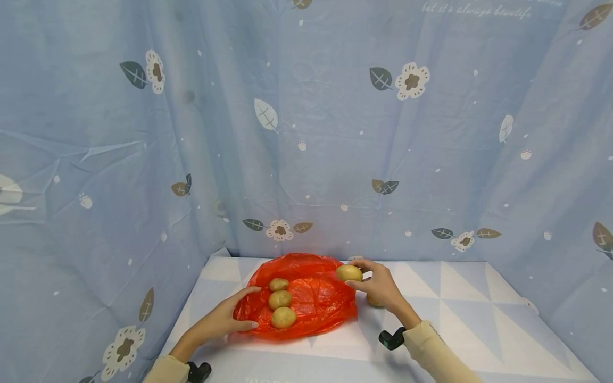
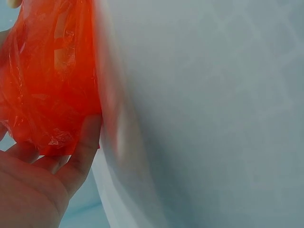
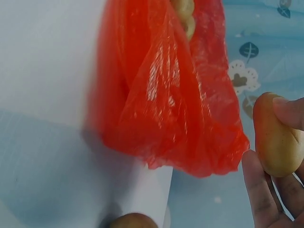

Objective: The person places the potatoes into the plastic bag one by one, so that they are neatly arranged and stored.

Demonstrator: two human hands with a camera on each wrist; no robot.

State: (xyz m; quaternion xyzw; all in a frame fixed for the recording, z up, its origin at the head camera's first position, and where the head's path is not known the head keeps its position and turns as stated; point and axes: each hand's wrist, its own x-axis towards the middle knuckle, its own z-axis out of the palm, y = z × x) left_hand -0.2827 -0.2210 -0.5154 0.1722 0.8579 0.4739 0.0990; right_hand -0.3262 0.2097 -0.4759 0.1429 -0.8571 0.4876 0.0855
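A red plastic bag (image 1: 316, 298) lies spread on the table, with three potatoes (image 1: 283, 317) in a row on its left part. My left hand (image 1: 225, 316) rests at the bag's left edge, thumb and fingers spread apart and touching the plastic. In the left wrist view its fingertips lie against the red film. Above the bag's right edge, my right hand (image 1: 378, 284) pinches another potato (image 3: 278, 135) between thumb and fingers. One more potato (image 1: 374, 301) sits on the table under the right hand, partly hidden by it.
A white and pale blue patterned cloth covers the table (image 1: 460, 319). Behind it and along the left side hangs a blue curtain (image 1: 325, 133) with flowers and leaves. Each wrist wears a black device (image 1: 392, 338).
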